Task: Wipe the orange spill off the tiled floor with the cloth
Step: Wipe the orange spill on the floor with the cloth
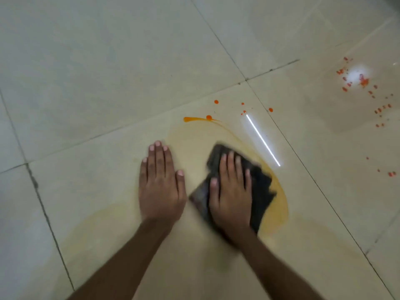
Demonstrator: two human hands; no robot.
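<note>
On the glossy beige tiled floor, I see the thin orange spill smeared in a curved arc, with scattered droplets beyond. My right hand presses the dark crumpled cloth flat on it, fingers spread; my left hand lies flat, holding nothing.

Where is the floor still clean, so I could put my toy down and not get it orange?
The tiles left of the left hand and across the top, beyond the grout lines, look clean. Avoid the orange spill beside the cloth under the right hand, and the orange drops far right.
</note>
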